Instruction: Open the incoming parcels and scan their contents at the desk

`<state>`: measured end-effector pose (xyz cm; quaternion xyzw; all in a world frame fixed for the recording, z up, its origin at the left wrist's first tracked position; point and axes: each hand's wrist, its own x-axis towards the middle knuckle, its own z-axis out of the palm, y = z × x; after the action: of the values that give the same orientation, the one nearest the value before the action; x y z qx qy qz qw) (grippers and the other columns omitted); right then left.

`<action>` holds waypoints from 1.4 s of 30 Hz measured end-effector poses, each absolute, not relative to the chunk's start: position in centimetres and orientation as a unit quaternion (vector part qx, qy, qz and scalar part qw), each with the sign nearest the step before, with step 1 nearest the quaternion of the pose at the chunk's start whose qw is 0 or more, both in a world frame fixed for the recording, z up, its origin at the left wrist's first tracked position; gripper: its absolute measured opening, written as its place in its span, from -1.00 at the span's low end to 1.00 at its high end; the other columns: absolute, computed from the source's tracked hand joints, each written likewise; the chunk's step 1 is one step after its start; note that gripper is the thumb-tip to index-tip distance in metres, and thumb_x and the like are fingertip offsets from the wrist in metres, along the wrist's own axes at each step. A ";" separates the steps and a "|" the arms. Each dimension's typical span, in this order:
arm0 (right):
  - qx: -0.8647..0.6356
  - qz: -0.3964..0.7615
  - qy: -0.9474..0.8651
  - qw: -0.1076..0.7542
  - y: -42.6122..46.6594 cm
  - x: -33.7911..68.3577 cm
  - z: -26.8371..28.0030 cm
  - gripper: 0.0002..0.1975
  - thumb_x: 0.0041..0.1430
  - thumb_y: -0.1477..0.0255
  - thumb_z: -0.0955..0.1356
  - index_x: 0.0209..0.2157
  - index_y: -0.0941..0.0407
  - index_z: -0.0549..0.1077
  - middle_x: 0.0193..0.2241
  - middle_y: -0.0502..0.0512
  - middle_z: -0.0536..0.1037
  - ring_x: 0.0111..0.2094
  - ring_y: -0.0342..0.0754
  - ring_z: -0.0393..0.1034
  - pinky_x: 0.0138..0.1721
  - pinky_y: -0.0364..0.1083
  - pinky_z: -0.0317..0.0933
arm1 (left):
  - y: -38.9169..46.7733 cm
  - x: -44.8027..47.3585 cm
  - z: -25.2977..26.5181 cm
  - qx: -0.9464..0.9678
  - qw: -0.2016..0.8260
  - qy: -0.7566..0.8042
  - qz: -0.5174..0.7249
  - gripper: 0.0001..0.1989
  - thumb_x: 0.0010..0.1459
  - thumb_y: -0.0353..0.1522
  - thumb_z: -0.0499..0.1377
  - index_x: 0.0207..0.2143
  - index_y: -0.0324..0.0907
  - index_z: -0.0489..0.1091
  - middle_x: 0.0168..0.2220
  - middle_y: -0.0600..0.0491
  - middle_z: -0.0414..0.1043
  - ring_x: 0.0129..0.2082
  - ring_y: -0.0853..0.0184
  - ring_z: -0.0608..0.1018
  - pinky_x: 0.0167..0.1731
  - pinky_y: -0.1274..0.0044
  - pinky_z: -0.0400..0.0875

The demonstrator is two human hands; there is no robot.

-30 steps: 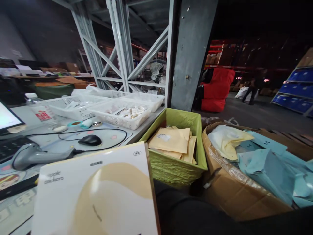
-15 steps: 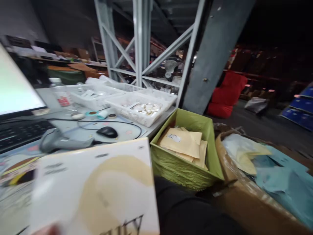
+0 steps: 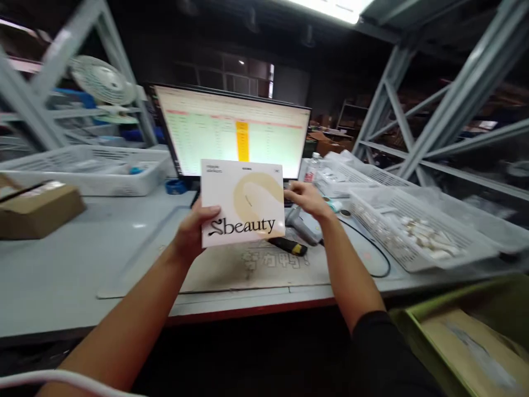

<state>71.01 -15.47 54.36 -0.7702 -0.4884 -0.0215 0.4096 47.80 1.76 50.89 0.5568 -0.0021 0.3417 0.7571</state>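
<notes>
Fingers point(image 3: 211, 212) of the left hand point(image 3: 190, 230) grip a white printed box point(image 3: 231, 193).

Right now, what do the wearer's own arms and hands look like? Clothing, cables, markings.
Left hand and right hand: no gloves visible, no watches at the wrists. Right arm: plain black sleeve ending near the elbow. Left forearm: uncovered; smooth white cord crosses its lower end.

The white box point(image 3: 243, 203) in the middle looks like smooth, shiny card. The basket point(image 3: 380, 234) at the right looks plastic. The rack point(image 3: 458, 94), upper right, looks like metal.
</notes>
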 end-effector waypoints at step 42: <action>-0.770 0.350 -0.454 0.281 -18.1 73.2 50.2 -0.58 0.21 0.01 0.46 -0.15 0.07 0.49 -0.55 -0.03 0.40 -0.62 -0.15 0.16 -0.65 -0.17 -0.04 | 13.8 49.8 39.7 0.881 0.256 0.290 0.274 -0.40 0.31 -0.21 0.09 0.34 -0.23 0.28 0.12 -0.18 0.43 0.06 0.08 0.52 0.14 0.28 0.42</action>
<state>73.25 -18.10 50.21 -0.7697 -0.4537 0.3505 0.2810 49.80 13.81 39.66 0.8805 0.2902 0.2741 0.2556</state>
